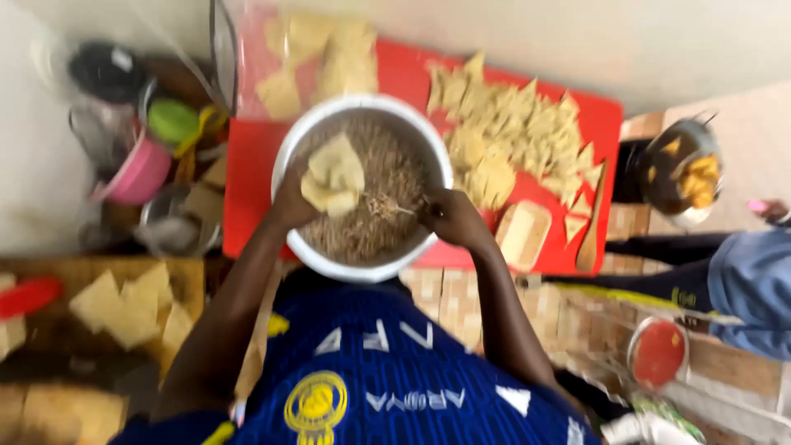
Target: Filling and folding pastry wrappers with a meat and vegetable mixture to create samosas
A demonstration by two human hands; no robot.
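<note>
1. At the far left, a cluster of kitchenware: a pink cup (142,173), a green lid (172,120) and a dark container (107,70), all blurred.
2. Below them, a wooden board (185,276) carries loose pale pastry squares (128,309); a red utensil (29,295) lies at its left end.
3. The left hand (292,202) is at the left rim of the bowl; its grip is clamped on a folded pastry sheet (334,175), held up over the filling.
4. The white bowl (362,268) sits in the middle on the red tray (247,181), filled with brown minced filling (371,218).
5. The right hand (449,216) is over the bowl's right rim; its grip is closed on a spoon (395,208) whose tip lies in the filling.
6. Right of the bowl, a heap of folded pastry triangles (511,132) lies on the tray, and a wooden spatula (592,231) rests at its right edge.
7. Further right, a dark pan (680,169) holds yellow pieces.
8. At the far right, another person's blue sleeve (754,288) shows; below it stands a small bowl with red contents (657,353).
</note>
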